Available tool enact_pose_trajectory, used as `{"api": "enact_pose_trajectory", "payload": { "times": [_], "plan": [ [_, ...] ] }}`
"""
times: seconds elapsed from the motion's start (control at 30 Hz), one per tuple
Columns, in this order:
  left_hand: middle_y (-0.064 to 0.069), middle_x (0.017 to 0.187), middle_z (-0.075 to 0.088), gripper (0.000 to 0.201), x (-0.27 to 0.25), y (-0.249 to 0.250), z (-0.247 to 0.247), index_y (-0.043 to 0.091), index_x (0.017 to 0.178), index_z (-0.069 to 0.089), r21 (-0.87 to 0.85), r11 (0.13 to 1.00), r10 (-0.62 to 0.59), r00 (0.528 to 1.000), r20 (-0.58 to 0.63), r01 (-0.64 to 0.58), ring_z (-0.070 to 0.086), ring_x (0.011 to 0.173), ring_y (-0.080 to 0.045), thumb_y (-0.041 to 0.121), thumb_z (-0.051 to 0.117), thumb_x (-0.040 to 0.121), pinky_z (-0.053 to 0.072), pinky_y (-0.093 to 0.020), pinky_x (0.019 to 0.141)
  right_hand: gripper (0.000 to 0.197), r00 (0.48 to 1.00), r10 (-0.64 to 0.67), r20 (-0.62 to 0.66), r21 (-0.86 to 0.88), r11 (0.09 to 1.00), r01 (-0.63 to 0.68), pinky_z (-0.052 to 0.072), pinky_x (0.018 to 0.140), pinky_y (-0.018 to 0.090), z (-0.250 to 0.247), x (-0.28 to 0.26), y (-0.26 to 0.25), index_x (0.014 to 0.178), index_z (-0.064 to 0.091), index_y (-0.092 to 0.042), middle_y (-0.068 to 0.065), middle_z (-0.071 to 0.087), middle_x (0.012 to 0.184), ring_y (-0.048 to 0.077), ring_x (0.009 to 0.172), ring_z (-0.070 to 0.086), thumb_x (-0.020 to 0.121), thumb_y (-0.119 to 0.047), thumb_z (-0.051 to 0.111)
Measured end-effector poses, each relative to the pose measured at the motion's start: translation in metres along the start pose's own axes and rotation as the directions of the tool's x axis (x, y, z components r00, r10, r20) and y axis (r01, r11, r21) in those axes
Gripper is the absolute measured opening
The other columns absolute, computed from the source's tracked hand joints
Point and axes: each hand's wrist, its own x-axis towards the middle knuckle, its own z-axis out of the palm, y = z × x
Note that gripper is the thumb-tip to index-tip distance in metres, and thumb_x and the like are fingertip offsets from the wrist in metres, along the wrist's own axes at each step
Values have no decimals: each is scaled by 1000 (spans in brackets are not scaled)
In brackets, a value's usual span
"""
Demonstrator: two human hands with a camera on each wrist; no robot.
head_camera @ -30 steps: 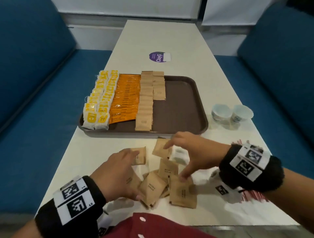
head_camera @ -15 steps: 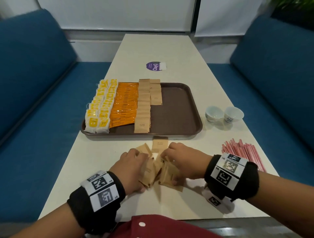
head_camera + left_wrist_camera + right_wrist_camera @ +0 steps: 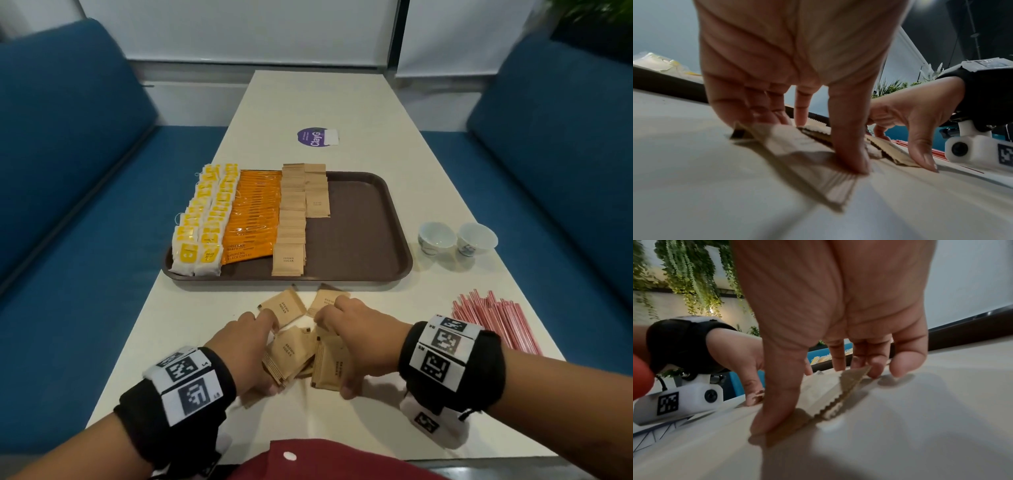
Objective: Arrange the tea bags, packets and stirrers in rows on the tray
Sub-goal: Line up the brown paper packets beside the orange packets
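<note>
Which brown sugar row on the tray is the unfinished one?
The right-hand brown sugar row, beside the bare tray floor: it covers only the far part, while the row next to the orange coffee sticks reaches the near edge.

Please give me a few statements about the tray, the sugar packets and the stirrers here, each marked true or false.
1. The red stirrers already lie on the brown tray. False: they lie on the table, right of the right hand.
2. Loose brown sugar packets lie on the table in front of the tray. True.
3. The yellow tea bags fill the tray's right side. False: they sit at its left edge; the right side is bare.
4. Both hands touch the loose packets, the left hand included. True.
5. The two white cups stand on the tray. False: they stand on the table, right of it.
</note>
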Motion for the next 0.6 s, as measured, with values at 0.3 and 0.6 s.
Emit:
{"api": "enact_pose_trajectory", "payload": {
  "times": [0.3,0.6],
  "plan": [
    [12,83,52,53,3,-5,-5,34,99,40,-26,996,-80,995,65,82,55,76,-9,28,80,65,45,-22,64,72,998,-13,55,-71,997,17,45,84,33,-5,4,-4,108,45,-19,-1,37,113,14,98,32,54,-36,89],
    [10,75,62,24,-5,-10,-32,25,66,58,-269,963,-9,998,57,24,56,69,-5,19,81,66,42,-15,54,63,995,7,99,-29,1000,-4,40,76,29,-6,3,-3,100,43,-22,-2,47,110,15,94,39,58,-34,88]
  ]
}}
